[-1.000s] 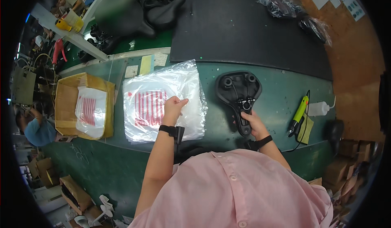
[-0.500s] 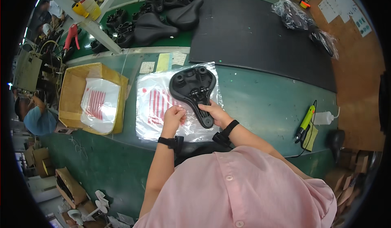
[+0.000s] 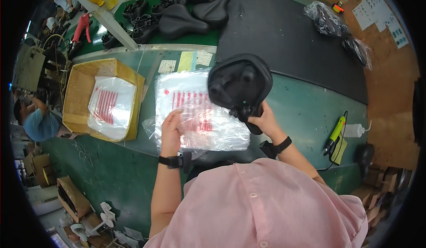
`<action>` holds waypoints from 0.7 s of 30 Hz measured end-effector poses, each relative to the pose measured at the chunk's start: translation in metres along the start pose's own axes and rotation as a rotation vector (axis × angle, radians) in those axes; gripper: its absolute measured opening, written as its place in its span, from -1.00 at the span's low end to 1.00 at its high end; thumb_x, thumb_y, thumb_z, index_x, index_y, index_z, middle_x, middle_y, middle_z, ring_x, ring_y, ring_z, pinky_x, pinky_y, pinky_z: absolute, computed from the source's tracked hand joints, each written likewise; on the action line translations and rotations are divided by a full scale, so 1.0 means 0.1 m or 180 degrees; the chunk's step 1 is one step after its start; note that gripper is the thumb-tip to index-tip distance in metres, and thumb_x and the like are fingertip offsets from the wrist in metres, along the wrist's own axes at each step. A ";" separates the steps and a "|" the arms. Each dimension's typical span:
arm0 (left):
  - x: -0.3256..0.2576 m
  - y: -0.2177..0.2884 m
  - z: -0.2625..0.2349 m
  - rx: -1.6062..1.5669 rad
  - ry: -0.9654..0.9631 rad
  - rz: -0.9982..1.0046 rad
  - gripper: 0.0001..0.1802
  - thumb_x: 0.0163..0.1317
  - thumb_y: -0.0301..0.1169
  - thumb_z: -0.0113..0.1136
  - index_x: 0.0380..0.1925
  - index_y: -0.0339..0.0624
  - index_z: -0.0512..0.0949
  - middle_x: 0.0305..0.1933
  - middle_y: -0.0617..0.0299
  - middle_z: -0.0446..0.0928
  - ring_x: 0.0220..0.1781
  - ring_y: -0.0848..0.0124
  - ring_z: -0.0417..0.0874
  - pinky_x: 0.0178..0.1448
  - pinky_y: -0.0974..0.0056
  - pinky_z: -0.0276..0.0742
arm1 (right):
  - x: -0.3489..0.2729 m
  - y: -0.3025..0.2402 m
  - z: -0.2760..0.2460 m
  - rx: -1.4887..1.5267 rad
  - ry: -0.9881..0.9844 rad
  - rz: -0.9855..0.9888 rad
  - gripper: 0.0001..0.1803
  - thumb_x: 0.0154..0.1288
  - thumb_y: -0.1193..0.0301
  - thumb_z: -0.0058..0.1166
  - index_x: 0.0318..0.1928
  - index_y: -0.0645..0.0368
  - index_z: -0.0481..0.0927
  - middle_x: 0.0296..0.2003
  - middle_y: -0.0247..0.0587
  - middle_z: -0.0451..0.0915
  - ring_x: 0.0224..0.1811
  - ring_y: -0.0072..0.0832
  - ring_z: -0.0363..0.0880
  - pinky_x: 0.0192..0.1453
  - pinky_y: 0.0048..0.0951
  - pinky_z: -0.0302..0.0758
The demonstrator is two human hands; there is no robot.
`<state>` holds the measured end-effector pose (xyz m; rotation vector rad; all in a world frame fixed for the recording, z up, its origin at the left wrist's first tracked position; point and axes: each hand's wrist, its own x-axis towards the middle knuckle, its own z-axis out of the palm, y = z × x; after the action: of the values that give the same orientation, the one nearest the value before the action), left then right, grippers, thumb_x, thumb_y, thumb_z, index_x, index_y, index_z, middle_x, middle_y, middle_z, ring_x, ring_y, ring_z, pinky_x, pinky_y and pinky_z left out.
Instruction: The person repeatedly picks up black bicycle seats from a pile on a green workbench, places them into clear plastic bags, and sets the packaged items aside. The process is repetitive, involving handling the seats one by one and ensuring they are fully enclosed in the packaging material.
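A black bicycle saddle (image 3: 242,82), its underside facing up, is gripped near its narrow nose by my right hand (image 3: 269,123). It is held up over the right edge of a stack of clear plastic bags (image 3: 230,130) with red print. My left hand (image 3: 172,127) pinches the loose film of the top plastic bag (image 3: 188,126), which is lifted and crinkled at the left. The fingers of my left hand are closed, and the edge of the film at their tips is hard to make out.
To the left stands a yellow bin (image 3: 138,101) with more printed bags. Several black saddles (image 3: 182,22) lie at the back left, beside a black mat (image 3: 284,39) with plastic-wrapped items (image 3: 324,18). A green electric screwdriver (image 3: 335,135) and a white squeeze bottle (image 3: 353,130) lie at right.
My right hand has raised the saddle and carried it right, off the middle of the bags. My left hand has moved left, drawing up the top bag's film.
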<state>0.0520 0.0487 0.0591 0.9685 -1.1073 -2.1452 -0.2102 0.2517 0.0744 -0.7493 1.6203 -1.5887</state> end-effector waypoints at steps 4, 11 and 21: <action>0.20 -0.19 0.21 -0.0414 0.0471 -0.0081 -0.71 0.40 -0.36 0.05 0.04 -0.25 0.53 -0.51 0.48 0.43 -0.53 0.66 0.42 -0.46 0.51 0.36 | -0.06 -0.20 0.32 -0.1843 -0.0625 -0.0465 -0.23 -0.09 0.35 0.44 0.20 0.11 0.40 -0.04 -0.09 0.60 0.03 -0.18 0.57 0.04 -0.30 0.50; -0.15 0.45 0.50 0.1158 0.0421 0.0617 -0.78 0.36 -0.36 0.09 -0.18 -0.24 0.65 -0.66 0.42 0.46 -0.73 0.62 0.32 -0.61 0.45 0.24 | 0.08 -0.06 0.66 -0.3065 -0.1276 -0.0575 -0.31 -0.10 0.39 0.41 0.11 0.02 0.42 -0.16 -0.11 0.57 -0.06 -0.08 0.55 -0.04 -0.15 0.50; -0.35 0.42 1.04 0.2748 -0.1481 0.1524 -0.70 0.24 -0.51 0.07 -0.05 -0.19 0.63 -0.24 0.04 0.66 -0.26 0.19 0.70 -0.17 0.30 0.63 | 0.12 -0.12 0.52 0.1026 -0.0561 0.1224 -0.34 0.11 0.53 0.27 0.23 0.36 0.33 0.06 -0.15 0.52 0.08 -0.40 0.48 0.22 -0.40 0.38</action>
<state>-0.0037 0.0999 0.1494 0.4176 -2.3218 -1.5036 -0.1748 0.2118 0.0865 -0.3679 1.2505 -1.4110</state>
